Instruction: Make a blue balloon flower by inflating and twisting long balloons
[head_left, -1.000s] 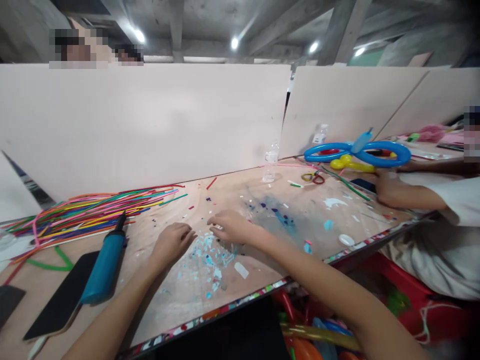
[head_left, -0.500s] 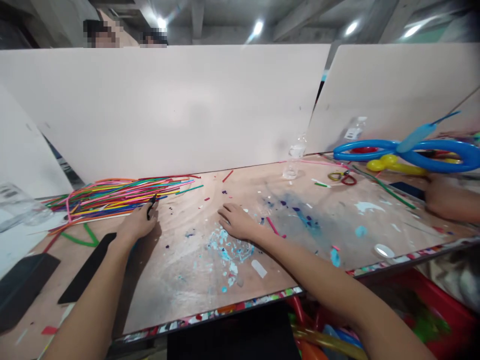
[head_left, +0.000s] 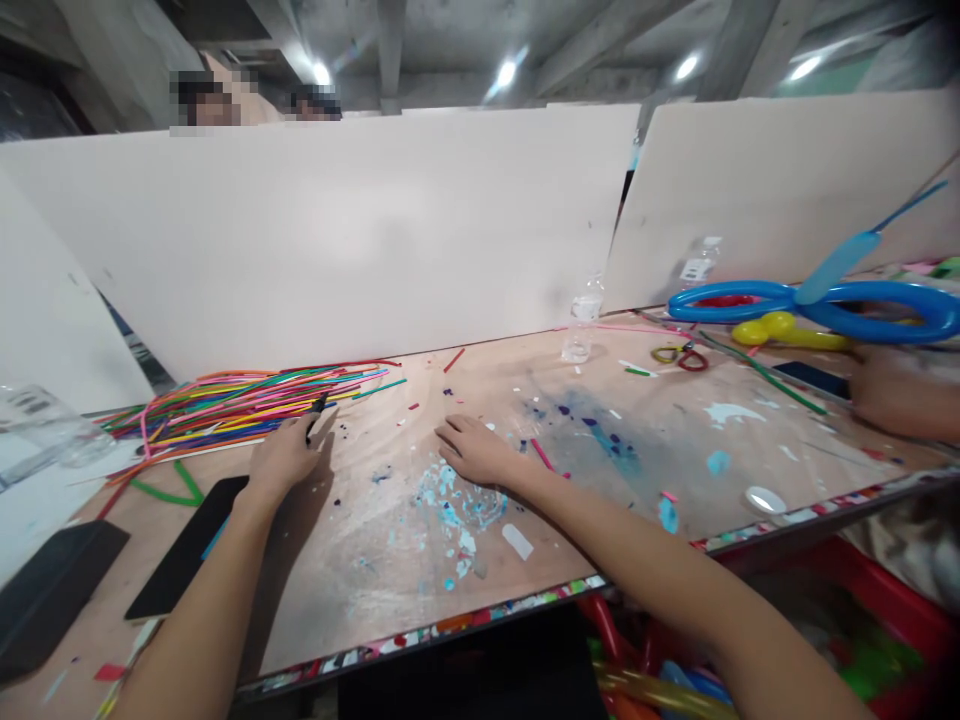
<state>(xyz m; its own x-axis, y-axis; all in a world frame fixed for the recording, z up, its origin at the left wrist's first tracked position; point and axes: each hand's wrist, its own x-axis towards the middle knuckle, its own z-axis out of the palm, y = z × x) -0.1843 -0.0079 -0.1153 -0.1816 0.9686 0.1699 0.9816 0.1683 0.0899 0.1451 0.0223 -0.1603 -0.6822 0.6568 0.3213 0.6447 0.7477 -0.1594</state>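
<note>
My left hand [head_left: 286, 458] is closed around a slim black tool [head_left: 316, 416] that sticks up past the fingers; its kind is not clear. Beyond that hand lies a bundle of long, thin coloured strips [head_left: 225, 405], which look like uninflated modelling balloons. Palm down on the stained wooden table [head_left: 360, 570], my right hand [head_left: 474, 450] rests with its fingers stretched out and holds nothing. Blue paint-like flakes [head_left: 454, 505] lie just in front of it. A short pink strip [head_left: 541, 454] is to its right.
Clear bottles [head_left: 579, 320] stand by the white panels [head_left: 360, 250]. A black slab [head_left: 184, 550] and a dark block [head_left: 60, 595] lie at left. On the right are scissors [head_left: 690, 357], a blue twisted balloon [head_left: 727, 300], a phone [head_left: 810, 378] and another person's hand [head_left: 892, 395].
My left hand has shifted slightly right with the black tool. My right hand stays in place on the table. The camera view has tilted a little.
</note>
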